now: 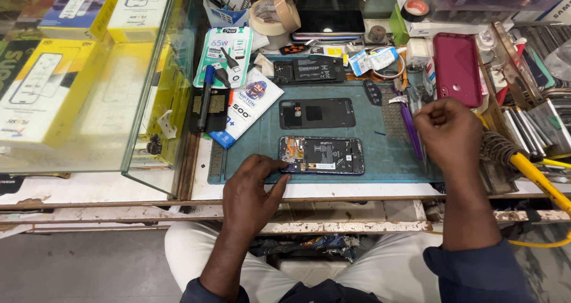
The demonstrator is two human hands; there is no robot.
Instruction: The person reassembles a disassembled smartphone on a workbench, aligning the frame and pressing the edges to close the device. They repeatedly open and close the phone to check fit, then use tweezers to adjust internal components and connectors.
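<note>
While the left hand (pixel 253 187) presses open fingertips on the near-left corner of the opened black smartphone with exposed battery and boards (pixel 322 155), flat on the teal rubber mat (pixel 380 154), the right hand (pixel 447 130) hovers curled shut beside a purple-handled tool (pixel 410 124); whether it pinches anything is hidden. Steadying seems underway; next calls for a tool.

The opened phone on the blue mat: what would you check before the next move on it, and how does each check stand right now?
1. Opened phone flat on the blue mat: ok.
2. Left hand steadying the phone's left end: ok, fingertips touch it.
3. Right hand holding a tool: cannot tell, it is closed in a fist.
4. Purple tool within reach beside the right hand: ok.
5. Removed back panel apart from the phone: ok.
</note>
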